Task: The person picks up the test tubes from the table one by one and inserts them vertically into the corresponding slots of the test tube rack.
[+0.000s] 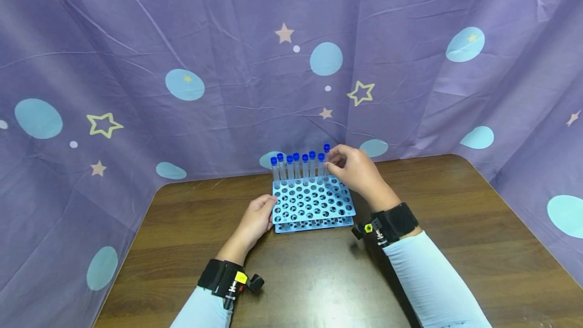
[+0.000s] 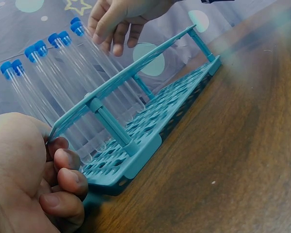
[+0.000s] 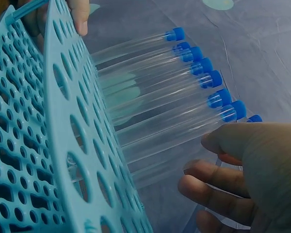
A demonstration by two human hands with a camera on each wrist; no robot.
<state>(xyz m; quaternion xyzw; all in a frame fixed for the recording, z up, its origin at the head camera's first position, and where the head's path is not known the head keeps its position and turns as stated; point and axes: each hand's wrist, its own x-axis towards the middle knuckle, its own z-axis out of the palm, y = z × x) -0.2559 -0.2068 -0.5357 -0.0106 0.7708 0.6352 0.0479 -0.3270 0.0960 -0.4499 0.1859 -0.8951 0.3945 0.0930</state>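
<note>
A light-blue test tube rack (image 1: 314,205) with round holes stands on the table. My left hand (image 1: 255,219) grips its left end, thumb at the upper plate and fingers curled below. Along the far edge stand several clear test tubes (image 3: 155,104) with blue caps. At the right end of that row, my right hand (image 1: 357,171) pinches one test tube (image 1: 326,148), whose cap sits higher than the others. In the right wrist view, the thumb (image 3: 228,138) and fingers partly hide that tube.
The brown wooden table (image 1: 300,277) extends around the rack. Close behind its far edge hangs a purple curtain (image 1: 246,130) with stars and blue spots. Each wrist wears a black strap (image 1: 398,221) with a small camera.
</note>
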